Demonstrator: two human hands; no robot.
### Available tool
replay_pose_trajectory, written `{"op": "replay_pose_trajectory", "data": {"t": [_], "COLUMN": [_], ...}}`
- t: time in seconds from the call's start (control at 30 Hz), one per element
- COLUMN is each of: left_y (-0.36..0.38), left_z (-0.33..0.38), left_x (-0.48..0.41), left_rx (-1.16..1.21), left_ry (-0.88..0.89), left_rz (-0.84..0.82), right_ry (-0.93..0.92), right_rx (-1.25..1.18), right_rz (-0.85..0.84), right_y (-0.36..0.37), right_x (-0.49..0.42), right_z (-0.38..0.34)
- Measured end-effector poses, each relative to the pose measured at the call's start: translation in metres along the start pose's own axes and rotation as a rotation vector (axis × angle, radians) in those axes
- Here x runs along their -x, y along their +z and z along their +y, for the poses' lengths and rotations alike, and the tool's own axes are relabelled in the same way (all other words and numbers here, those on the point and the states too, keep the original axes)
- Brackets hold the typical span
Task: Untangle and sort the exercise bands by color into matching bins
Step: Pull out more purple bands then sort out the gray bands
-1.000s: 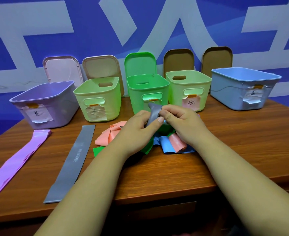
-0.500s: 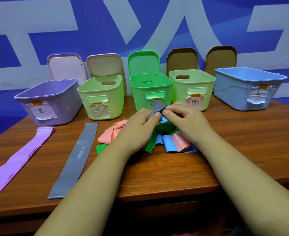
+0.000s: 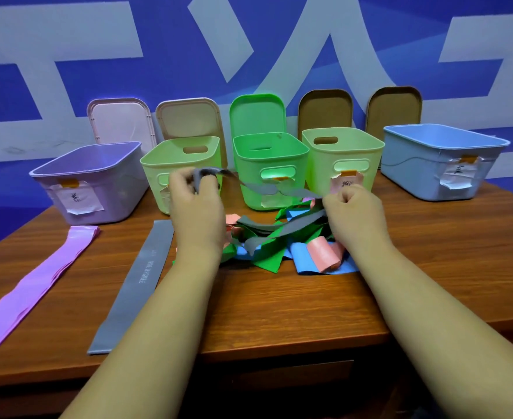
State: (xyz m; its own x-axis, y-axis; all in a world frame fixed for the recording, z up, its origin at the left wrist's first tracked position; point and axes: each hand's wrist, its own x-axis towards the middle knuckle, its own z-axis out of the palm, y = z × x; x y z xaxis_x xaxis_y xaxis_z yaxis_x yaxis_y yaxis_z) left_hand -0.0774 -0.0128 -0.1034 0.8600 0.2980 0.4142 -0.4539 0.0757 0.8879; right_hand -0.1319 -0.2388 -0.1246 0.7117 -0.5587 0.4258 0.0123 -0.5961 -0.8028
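grey band stretched between both hands

left hand (image 3: 196, 207) fingers curl round one end of the grey band (image 3: 294, 227). right hand (image 3: 353, 207) fingers clench its other part. the band runs from fingers to fingers, partly within the tangled pile (image 3: 267, 257) lying on the table (image 3: 279, 313) below them. green bin (image 3: 269, 164) stands just beyond the fingers.

One head-worn wide-angle view. Looked forward and down from above the near edge of the wooden table (image 3: 279, 313), close over the person's forearms (image 3: 164, 322) filling the lower frame; faced the row of bins (image 3: 279, 158) and the blue wall (image 3: 164, 71) behind.
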Motion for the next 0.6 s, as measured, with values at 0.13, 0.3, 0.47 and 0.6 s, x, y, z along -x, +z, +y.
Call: {"op": "replay_pose_trajectory", "data": {"t": [0.13, 0.3, 0.47, 0.6], "left_y": [0.006, 0.010, 0.012, 0.013], "left_z": [-0.004, -0.005, 0.000, 0.000], "left_x": [0.006, 0.014, 0.012, 0.012], "left_rx": [-0.097, -0.100, 0.067, 0.124], "left_ry": [0.011, -0.035, -0.196, -0.203], "left_rz": [-0.257, -0.384, -0.390, -0.410], "right_ry": [0.012, -0.095, -0.451, -0.525], "right_rx": [0.060, 0.143, 0.199, 0.271], "right_rz": [-0.042, -0.184, -0.350, -0.423], "right_y": [0.006, 0.008, 0.006, 0.010], "right_x": [-0.001, -0.002, 0.010, 0.015], "right_z": [0.005, 0.007, -0.001, -0.001]}}
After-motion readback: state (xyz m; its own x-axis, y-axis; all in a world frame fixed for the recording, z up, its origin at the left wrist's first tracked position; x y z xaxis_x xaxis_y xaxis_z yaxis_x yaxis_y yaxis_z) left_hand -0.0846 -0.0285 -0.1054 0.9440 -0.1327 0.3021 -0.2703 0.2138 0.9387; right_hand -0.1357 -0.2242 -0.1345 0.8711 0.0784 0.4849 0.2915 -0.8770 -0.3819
